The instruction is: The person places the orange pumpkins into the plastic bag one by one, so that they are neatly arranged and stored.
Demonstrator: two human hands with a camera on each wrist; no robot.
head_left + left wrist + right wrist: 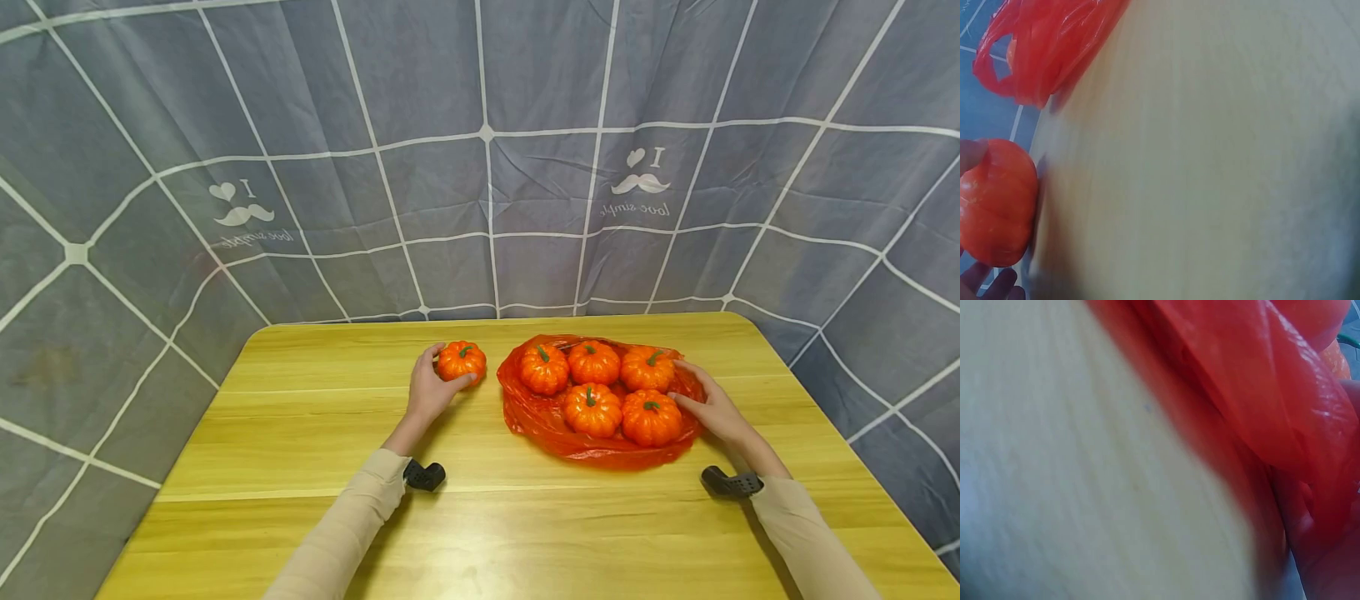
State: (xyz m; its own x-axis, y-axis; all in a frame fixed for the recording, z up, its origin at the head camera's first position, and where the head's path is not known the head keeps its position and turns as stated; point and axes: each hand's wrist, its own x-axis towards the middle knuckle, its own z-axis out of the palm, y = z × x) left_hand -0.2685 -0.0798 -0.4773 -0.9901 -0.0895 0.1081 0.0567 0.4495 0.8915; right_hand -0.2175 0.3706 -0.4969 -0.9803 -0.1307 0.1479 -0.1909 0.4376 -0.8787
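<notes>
With thumb and fingers around its sides, my left hand [432, 393] holds a small orange pumpkin [461, 362] with a green stem, left of the bag. The left wrist view shows the thumb on this pumpkin [999, 206] and fingertips just below it. A red plastic bag [573, 447] lies spread on the table, its mouth wide. Several similar pumpkins [592, 410] sit in it, in two rows. My right hand [716, 408] grips the bag's right edge, thumb beside the nearest pumpkin [651, 418]. In the right wrist view, red plastic [1254, 381] covers part of that hand.
The light wooden table [480, 533] has rounded far corners. A grey cloth [420, 192] with white grid lines hangs behind it and along both sides. Black camera mounts sit on the left wrist [424, 476] and the right wrist [731, 483].
</notes>
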